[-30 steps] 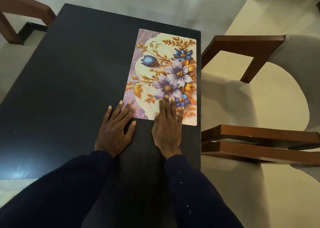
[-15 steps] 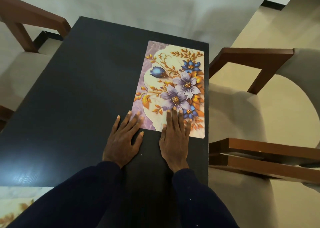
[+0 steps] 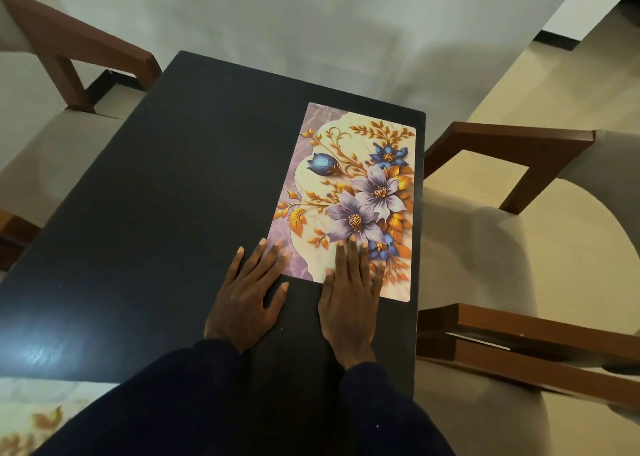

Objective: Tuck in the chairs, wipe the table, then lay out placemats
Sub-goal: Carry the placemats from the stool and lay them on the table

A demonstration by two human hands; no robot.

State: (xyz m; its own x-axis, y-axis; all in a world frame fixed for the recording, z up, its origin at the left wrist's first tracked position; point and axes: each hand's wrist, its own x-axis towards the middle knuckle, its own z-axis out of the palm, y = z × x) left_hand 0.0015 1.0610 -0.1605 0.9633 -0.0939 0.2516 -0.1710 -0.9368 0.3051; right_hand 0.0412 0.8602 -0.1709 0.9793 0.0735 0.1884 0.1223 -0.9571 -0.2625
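A floral placemat (image 3: 360, 185) with purple and blue flowers and gold leaves lies flat along the right edge of the dark table (image 3: 166, 220). My left hand (image 3: 247, 293) lies flat on the table, its fingertips touching the placemat's near left corner. My right hand (image 3: 351, 296) presses flat on the placemat's near edge, fingers straight. A wooden chair with a beige seat (image 3: 502, 247) stands at the table's right side, pulled out a little. Another such chair (image 3: 65, 57) stands at the far left.
Another floral placemat (image 3: 38, 414) shows blurred at the bottom left, next to my sleeve. A white wall (image 3: 311, 22) runs just behind the table's far edge. Beige floor shows at the right, beyond the chair.
The camera has tilted up, so table and placemat sit lower in view. Both hands stay flat at the placemat's near edge. The second placemat has come into view at the bottom left.
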